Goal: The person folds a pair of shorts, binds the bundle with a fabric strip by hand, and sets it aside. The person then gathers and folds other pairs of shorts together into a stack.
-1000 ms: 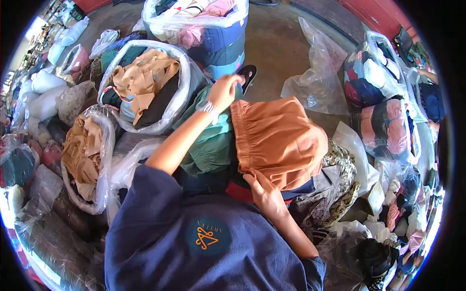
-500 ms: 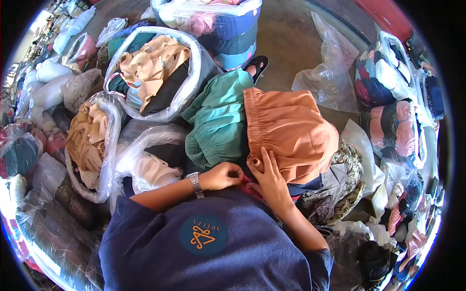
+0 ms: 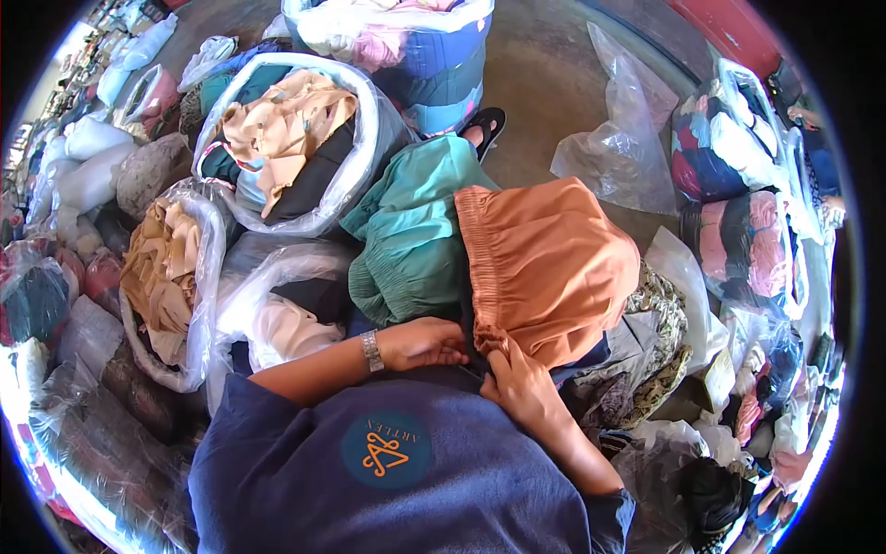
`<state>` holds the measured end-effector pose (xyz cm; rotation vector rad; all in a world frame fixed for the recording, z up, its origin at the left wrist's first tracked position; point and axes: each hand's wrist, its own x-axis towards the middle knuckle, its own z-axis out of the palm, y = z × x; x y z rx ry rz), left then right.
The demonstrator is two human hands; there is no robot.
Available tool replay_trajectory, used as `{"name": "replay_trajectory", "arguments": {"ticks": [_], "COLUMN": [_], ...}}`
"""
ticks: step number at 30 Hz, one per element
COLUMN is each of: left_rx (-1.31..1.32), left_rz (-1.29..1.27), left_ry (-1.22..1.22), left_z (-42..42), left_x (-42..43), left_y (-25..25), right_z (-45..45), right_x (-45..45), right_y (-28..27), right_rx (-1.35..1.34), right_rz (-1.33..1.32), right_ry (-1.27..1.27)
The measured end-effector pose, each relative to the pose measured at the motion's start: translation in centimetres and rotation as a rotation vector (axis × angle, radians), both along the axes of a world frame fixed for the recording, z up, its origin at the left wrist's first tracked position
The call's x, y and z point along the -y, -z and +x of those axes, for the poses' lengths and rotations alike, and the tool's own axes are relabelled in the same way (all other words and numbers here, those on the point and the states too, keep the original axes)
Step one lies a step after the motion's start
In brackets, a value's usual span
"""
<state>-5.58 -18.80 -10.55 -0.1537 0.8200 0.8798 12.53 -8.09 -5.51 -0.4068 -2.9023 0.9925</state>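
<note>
Your right hand [image 3: 524, 388] has its fingers [image 3: 499, 364] pinched on the near corner of the orange garment [image 3: 549, 268], spread before you beside the green garment [image 3: 415, 217], while whether your curled left hand [image 3: 417, 344] grips anything cannot be told.

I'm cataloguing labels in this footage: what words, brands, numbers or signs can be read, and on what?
"ARTLE" plus an unclear final letter: on the round badge of the navy T-shirt.
No other text is readable; anything farther off is too small or blurred.
</note>
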Motion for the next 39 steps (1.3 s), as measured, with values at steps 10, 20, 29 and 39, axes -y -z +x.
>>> {"name": "replay_trajectory", "arguments": {"ticks": [10,20,29,39], "left_rx": [-0.816,-2.078,-1.999,-2.056], "left_rz": [0.986,0.934,0.746,0.889], "left_ry": [0.34,0.814,-0.3,0.114], "left_z": [-1.8,-11.7,-18.8,-25.6], "left_x": [-1.7,4.5,-10.0,-25.2], "left_y": [-7.1,-0.3,-2.7,-18.6], "right_z": [1.1,2.7,2.8,8.4], "right_x": [-2.9,-11.6,-18.5,-15.3], "right_y": [1.3,-8.7,-18.4,-19.4], "right_rx": [-0.3,-0.725,-0.815,-0.7], "right_rz": [-0.096,0.299,0.631,0.152], "right_ry": [0.572,0.692,0.668,0.29]}}
